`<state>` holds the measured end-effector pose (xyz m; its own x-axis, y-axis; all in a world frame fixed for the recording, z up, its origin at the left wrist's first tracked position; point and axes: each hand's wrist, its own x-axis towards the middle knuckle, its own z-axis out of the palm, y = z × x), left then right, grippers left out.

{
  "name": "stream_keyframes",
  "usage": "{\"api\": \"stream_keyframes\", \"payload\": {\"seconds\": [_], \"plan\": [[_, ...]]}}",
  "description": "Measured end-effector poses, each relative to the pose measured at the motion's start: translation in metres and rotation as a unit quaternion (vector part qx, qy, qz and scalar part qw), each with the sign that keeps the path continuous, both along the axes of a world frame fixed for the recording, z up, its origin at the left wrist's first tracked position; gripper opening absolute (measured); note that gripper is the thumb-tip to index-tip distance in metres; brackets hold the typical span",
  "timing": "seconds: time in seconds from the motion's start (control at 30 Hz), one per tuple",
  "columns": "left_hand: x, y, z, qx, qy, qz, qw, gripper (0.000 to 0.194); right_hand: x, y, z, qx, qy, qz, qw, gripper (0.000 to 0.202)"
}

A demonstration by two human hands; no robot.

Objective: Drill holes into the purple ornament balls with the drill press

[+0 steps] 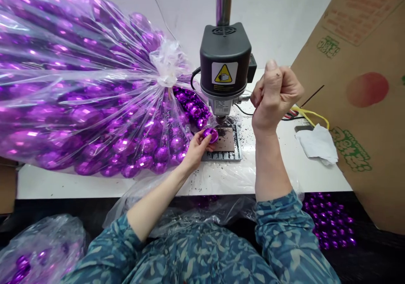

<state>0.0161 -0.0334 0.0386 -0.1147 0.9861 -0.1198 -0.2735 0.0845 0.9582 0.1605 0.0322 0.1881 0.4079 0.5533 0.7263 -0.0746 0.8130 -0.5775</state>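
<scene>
My left hand (196, 149) pinches a shiny purple faceted ball (210, 135) between thumb and fingers. The ball is held over the left side of a metal base plate (237, 154), below the head of a black bench machine (225, 58) with a yellow warning label. To the right of the machine, my right hand (274, 96) is closed in a fist. A short metal lever (244, 98) runs from the machine towards that fist, and its outer end is hidden in the fingers. Dark specks lie on the plate and around it.
A large tied plastic bag (85, 90) of purple balls fills the left of the white table (79, 187). More loose balls (193, 107) lie behind the plate. On the right are a white cloth (318, 144), a yellow cord (311, 116) and a tall cardboard box (363, 94).
</scene>
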Motion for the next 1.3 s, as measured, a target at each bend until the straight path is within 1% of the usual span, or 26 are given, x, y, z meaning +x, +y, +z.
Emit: {"api": "stream_keyframes", "payload": {"seconds": [0.07,0.1,0.17,0.27,0.4,0.57,0.63,0.73,0.83,0.9,0.97,1.1,1.17,1.2,1.3], "plan": [[0.006,0.006,-0.012,0.003,0.038,0.043,0.998,0.054,0.000,0.000,-0.001,0.000,-0.005,-0.002,1.000,0.061],[0.007,0.009,-0.015,0.004,0.049,0.054,0.997,0.054,0.000,0.001,-0.001,-0.001,-0.010,-0.005,1.000,0.061],[0.010,0.014,-0.020,0.002,0.056,0.053,0.997,0.054,0.000,0.003,-0.003,-0.005,-0.025,-0.016,1.000,0.060],[0.011,0.019,-0.023,0.001,0.069,0.050,0.996,0.054,0.001,0.004,-0.004,-0.016,-0.048,-0.036,0.998,0.060],[0.012,0.025,-0.026,0.011,0.093,0.056,0.994,0.054,0.001,0.002,-0.003,-0.003,-0.031,-0.016,0.999,0.062],[0.014,0.030,-0.034,0.027,0.114,0.054,0.992,0.045,0.000,-0.001,0.000,0.001,-0.015,0.002,1.000,0.063],[0.015,0.031,-0.035,0.042,0.136,0.054,0.988,0.044,0.000,-0.001,0.000,-0.001,-0.013,0.009,1.000,0.063],[0.015,0.030,-0.033,0.075,0.177,0.042,0.981,0.044,-0.001,-0.002,0.000,0.000,-0.004,0.010,1.000,0.062],[0.017,0.028,-0.030,0.103,0.229,0.029,0.967,0.044,-0.001,-0.002,0.000,-0.015,-0.008,0.005,1.000,0.062],[0.018,0.027,-0.029,0.114,0.268,0.030,0.956,0.048,-0.001,-0.003,0.000,-0.015,-0.009,0.004,1.000,0.063],[0.019,0.026,-0.031,0.120,0.297,0.034,0.947,0.051,-0.001,-0.003,0.000,-0.002,-0.009,0.004,1.000,0.063],[0.019,0.024,-0.037,0.142,0.349,0.052,0.925,0.051,0.000,-0.002,-0.001,0.013,-0.001,0.004,1.000,0.064],[0.018,0.023,-0.041,0.155,0.360,0.056,0.918,0.052,0.000,-0.002,-0.003,0.014,0.002,0.007,1.000,0.064],[0.018,0.024,-0.042,0.161,0.355,0.054,0.919,0.052,0.000,-0.002,-0.004,0.017,0.002,0.010,1.000,0.063],[0.019,0.025,-0.046,0.169,0.309,0.033,0.935,0.051,0.001,-0.005,-0.012,0.040,0.013,0.011,0.999,0.058]]}}
